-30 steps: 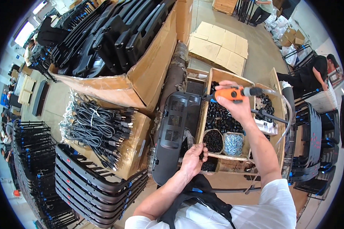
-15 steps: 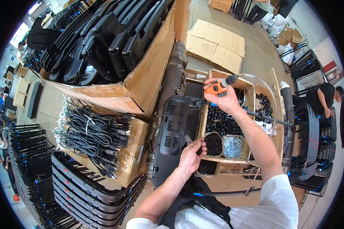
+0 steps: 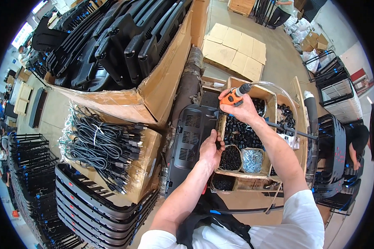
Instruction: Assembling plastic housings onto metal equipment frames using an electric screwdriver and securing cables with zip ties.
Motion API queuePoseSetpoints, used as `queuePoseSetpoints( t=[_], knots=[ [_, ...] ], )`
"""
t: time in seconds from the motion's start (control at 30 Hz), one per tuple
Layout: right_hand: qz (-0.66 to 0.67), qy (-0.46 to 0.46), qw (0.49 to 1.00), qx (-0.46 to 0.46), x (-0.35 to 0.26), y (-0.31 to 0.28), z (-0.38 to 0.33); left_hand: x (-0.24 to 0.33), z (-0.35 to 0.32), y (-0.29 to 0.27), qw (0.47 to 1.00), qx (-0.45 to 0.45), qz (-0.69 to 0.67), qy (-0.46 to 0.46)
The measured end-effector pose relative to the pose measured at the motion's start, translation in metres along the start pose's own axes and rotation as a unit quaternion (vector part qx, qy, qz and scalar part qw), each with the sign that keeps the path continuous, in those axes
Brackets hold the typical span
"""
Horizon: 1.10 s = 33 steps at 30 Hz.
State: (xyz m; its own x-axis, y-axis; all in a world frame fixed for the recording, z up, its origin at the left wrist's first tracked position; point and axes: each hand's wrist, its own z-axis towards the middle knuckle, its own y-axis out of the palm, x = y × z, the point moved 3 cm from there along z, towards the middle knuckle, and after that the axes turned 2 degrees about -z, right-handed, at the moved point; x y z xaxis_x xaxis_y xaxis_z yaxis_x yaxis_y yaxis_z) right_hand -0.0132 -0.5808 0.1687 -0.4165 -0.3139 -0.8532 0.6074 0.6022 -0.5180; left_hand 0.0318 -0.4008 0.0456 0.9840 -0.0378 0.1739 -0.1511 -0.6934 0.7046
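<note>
My right hand (image 3: 244, 110) is wrapped round an orange and black power screwdriver (image 3: 231, 98), its dark nose aimed up and to the right over a wooden parts box (image 3: 271, 89). My left hand (image 3: 210, 150) is curled closed at the box's left edge, with a small dark piece between thumb and fingers that is too small to name. Beside it, a compartment holds black screws (image 3: 230, 159), and another holds silver screws (image 3: 252, 160). Under and left of my left hand lies a long black plastic cover (image 3: 186, 147) with vent slots. Black plastic parts (image 3: 242, 132) fill the larger compartment.
A large carton (image 3: 153, 97) of black plastic shells stands at the far left. Bundled black power cables (image 3: 102, 143) lie on a carton, above stacked curved black frames (image 3: 95, 207). A flat cardboard-covered stack (image 3: 235, 50) lies ahead. A person (image 3: 356, 141) bends over black frames at right.
My left hand has risen from beside the black screws toward the black cover. My right hand has shifted slightly left with the screwdriver. The person at right has bent lower.
</note>
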Motion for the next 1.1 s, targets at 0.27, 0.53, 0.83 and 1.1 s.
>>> queuePoseSetpoints(
  t=[0.27,0.53,0.83,1.1],
  knots=[
    [0.14,-0.048,0.989,0.019,-0.02,-0.003,-0.019,0.014,0.039,0.02,0.998,0.018,-0.052,0.024],
    [0.147,-0.062,0.987,-0.004,-0.038,-0.005,-0.028,0.04,0.049,0.039,0.979,-0.024,-0.2,0.001],
    [0.154,-0.065,0.986,-0.009,-0.041,0.012,-0.012,0.054,0.055,0.041,0.977,-0.068,-0.203,0.003],
    [0.165,-0.087,0.982,0.003,-0.031,0.026,0.02,0.044,0.014,0.043,0.997,-0.022,-0.074,0.029]
  ],
)
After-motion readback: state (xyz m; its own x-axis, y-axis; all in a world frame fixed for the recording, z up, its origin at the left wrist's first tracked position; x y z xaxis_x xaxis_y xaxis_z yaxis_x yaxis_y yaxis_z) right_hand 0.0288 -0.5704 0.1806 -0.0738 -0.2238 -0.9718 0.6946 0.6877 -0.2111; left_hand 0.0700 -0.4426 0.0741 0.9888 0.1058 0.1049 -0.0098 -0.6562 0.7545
